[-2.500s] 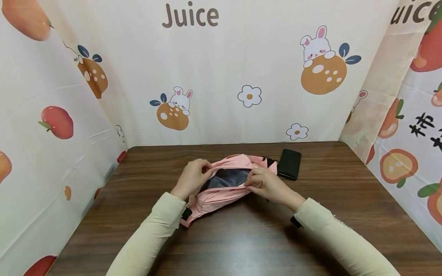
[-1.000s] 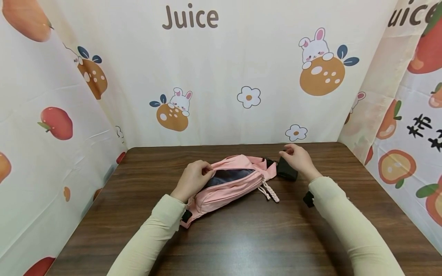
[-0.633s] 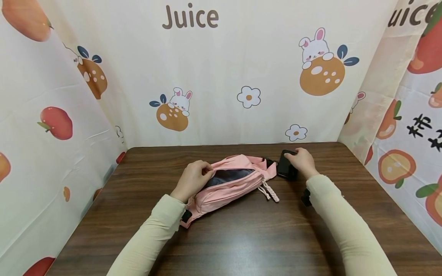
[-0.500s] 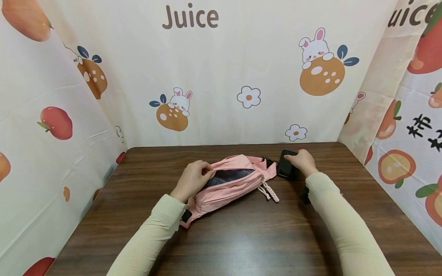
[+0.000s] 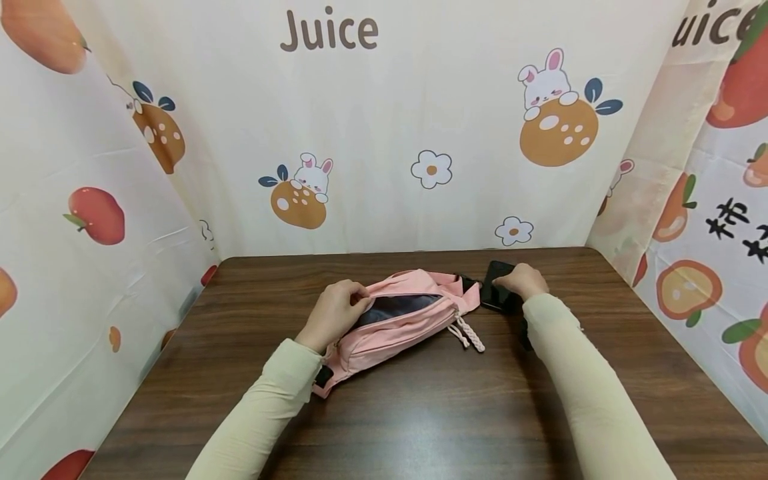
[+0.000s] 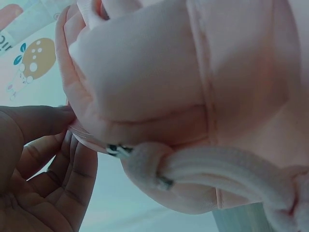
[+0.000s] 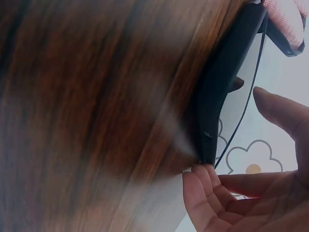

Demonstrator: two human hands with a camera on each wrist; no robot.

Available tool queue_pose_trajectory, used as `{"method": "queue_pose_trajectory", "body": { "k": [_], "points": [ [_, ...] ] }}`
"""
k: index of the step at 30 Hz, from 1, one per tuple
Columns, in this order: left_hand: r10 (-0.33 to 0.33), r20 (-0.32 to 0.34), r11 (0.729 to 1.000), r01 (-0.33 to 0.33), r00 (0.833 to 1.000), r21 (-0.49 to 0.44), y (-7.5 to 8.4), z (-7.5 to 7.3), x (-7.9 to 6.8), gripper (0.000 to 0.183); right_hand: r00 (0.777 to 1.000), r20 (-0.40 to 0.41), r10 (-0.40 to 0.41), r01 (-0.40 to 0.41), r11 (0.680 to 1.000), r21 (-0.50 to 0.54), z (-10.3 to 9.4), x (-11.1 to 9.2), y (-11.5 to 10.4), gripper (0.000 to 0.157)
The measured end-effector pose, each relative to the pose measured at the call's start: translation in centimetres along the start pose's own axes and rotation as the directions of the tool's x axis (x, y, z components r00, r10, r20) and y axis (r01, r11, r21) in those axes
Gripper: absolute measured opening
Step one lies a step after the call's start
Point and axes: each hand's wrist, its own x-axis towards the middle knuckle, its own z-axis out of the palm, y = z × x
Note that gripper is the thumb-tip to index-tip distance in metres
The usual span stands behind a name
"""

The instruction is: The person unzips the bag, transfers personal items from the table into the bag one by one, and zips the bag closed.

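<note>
A pink waist bag (image 5: 390,340) lies on the table with its zipped mouth parted, showing a dark lining (image 5: 402,305). My left hand (image 5: 337,312) pinches the rim at the mouth's left end; the left wrist view shows thumb and fingers on this edge, beside a cord pull (image 6: 222,169). A black phone (image 5: 495,293) rests flat beside the bag's right end. Over the phone's right side is my right hand (image 5: 525,280). In the right wrist view its fingertips touch the phone's (image 7: 212,92) edge, while the thumb stays apart above the glossy face.
Braided cords (image 5: 469,333) hang from the bag's right end onto the wooden table (image 5: 414,427). A black buckle (image 5: 467,283) on the strap is close to the phone. Printed curtains (image 5: 372,107) stand along the table's back and sides.
My right hand has let go of the bag's rim and moved right to the phone, then slightly lower over it. The bag's mouth has narrowed. My left hand keeps its hold.
</note>
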Motion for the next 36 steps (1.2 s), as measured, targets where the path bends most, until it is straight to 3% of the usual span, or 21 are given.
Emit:
{"method": "queue_pose_trajectory", "body": {
  "k": [11, 27, 36],
  "points": [
    [0.011, 0.003, 1.000, -0.011, 1.000, -0.012, -0.07, 0.01, 0.06, 0.005, 0.998, 0.008, 0.067, -0.066, 0.996, -0.066, 0.34, 0.28, -0.50, 0.093],
    [0.011, 0.002, 1.000, -0.011, 1.000, -0.002, -0.09, 0.07, 0.00, 0.005, 0.997, 0.045, 0.060, -0.058, 0.997, -0.045, 0.20, 0.58, -0.38, 0.092],
    [0.019, -0.013, 1.000, -0.018, 1.000, 0.004, -0.20, 0.20, 0.03, 0.005, 0.998, 0.019, 0.060, -0.059, 0.998, -0.035, 0.21, 0.57, -0.64, 0.091]
  ]
}}
